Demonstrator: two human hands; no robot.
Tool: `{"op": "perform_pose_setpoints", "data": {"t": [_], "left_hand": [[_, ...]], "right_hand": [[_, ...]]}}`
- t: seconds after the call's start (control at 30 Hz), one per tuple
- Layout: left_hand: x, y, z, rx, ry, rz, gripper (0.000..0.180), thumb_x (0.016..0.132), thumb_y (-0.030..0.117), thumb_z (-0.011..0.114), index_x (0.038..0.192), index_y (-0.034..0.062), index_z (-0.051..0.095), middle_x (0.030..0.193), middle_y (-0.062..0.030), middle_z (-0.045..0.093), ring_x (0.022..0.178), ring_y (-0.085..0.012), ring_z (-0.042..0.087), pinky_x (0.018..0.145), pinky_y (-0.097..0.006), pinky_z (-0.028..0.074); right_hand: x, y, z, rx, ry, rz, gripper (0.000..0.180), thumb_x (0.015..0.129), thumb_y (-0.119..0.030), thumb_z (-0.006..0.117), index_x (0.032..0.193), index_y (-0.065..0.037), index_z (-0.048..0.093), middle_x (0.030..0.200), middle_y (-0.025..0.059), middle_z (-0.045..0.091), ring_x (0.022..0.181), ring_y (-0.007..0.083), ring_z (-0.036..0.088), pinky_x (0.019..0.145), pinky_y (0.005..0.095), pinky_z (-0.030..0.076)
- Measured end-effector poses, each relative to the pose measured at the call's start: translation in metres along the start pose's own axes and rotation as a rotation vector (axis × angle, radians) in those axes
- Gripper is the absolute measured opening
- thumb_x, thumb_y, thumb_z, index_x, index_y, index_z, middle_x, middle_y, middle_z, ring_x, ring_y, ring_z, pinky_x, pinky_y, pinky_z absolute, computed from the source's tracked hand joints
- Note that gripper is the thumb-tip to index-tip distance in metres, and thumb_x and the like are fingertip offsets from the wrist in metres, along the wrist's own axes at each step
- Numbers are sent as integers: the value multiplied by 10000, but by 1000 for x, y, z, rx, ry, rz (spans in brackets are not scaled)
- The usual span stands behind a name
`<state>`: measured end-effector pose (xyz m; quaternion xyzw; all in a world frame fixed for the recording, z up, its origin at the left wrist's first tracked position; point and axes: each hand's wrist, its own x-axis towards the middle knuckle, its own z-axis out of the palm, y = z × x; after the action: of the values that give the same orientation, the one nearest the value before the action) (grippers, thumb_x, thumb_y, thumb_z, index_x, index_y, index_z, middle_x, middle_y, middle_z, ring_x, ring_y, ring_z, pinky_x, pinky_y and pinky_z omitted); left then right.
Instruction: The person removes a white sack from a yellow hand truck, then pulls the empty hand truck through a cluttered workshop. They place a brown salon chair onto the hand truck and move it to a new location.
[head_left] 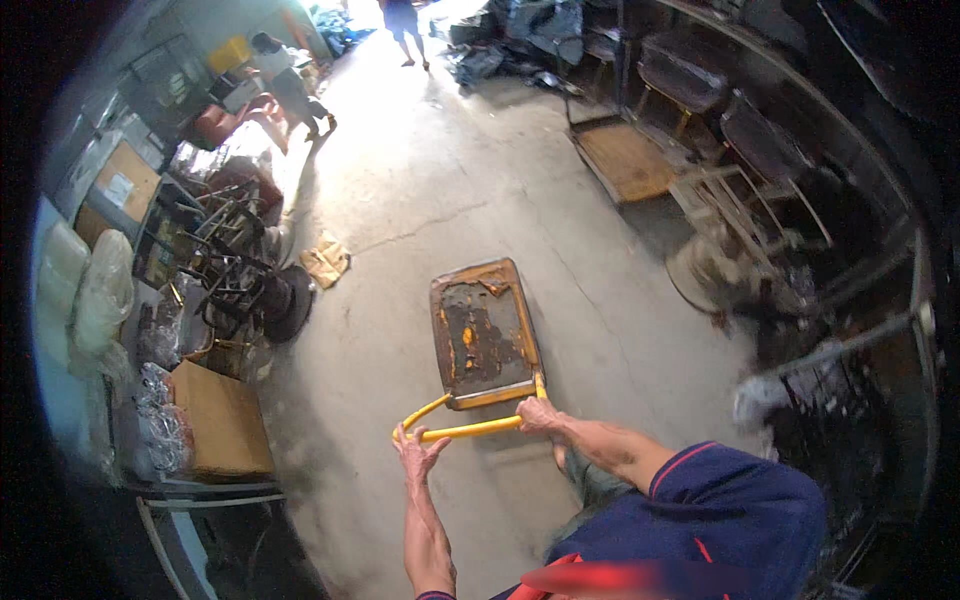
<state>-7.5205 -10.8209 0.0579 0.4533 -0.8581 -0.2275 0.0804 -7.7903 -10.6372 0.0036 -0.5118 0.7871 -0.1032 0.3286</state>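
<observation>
1. A flat hand cart (485, 330) stands on the concrete floor (420, 200) right in front of the person. Its deck is rusty, with worn orange paint at the edges and dark patches across the middle, and nothing lies on it.
2. The cart's yellow handle bar (468, 430) runs crosswise at the near end of the deck, level with the person's hands.
3. The right hand (540, 413) is closed around the right end of the bar, where it bends down to the deck. The left hand (418, 452) lies at the left end with its fingers spread against the bar; whether it is truly clamped on, I cannot tell.
4. Judging by this, the step in hand is taking hold of the cart to move it. The next move would call for a firm grip with both hands and an even push, steering along the open lane of floor.
5. On the left, close to that lane, lie a cardboard box (222, 425), a heap of metal chair frames (225, 260) and a crumpled scrap of brown paper (326, 260).
6. On the right stand dark chairs (760, 150) and a wooden pallet (625, 160).
7. Far ahead, two other people stand in bright light.
</observation>
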Motion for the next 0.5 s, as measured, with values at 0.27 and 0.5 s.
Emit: {"op": "perform_pose_setpoints", "data": {"t": [0.27,0.5], "left_hand": [[316,101,27,302,-95,-113,927,558,630,840,1328,178,591,1568,-247,189,1329,-711,76,1047,-816,42],[574,154,56,600,-141,58,887,705,674,729,1308,45,568,1476,-298,349,1371,-657,107,1090,-769,15]], "right_hand": [[268,6,-160,99,-72,167,377,722,-244,729,1043,-46,740,1011,234,710,971,386,694,852,485,560],[475,94,-262,54,97,328,298,759,-175,650,1042,-164,743,1104,151,693,1105,286,638,923,480,504]]}}
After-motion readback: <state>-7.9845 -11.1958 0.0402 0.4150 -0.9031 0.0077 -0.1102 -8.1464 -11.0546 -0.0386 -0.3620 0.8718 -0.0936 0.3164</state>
